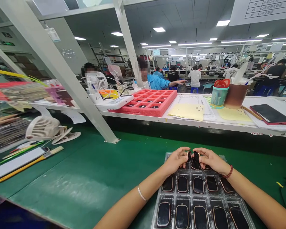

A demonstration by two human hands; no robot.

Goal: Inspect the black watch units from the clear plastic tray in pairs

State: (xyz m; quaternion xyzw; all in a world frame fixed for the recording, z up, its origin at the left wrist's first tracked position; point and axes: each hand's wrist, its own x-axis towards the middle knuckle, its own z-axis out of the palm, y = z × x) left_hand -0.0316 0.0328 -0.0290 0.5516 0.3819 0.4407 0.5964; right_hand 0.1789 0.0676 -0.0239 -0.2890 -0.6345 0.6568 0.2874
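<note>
Over the far row of a clear plastic tray (190,192), my two hands are close together. My left hand (177,159) pinches a small dark piece (189,156), seen nearly edge-on; it looks like a smartwatch body. Between the fingers of my right hand (209,159) is another dark, glossy piece (196,156), its exact kind partly hidden. Several rectangular smartwatch bodies (198,185) with black screens and gold-toned rims lie in the tray's compartments. My hands cover part of the far row.
A white fan (44,127), a brush (30,163) and pens lie at left on the green bench (85,178). A slanted post (95,117) meets the bench. The raised shelf holds a red foam tray (147,101), cups (219,95) and a phone (271,114). Co-workers sit beyond.
</note>
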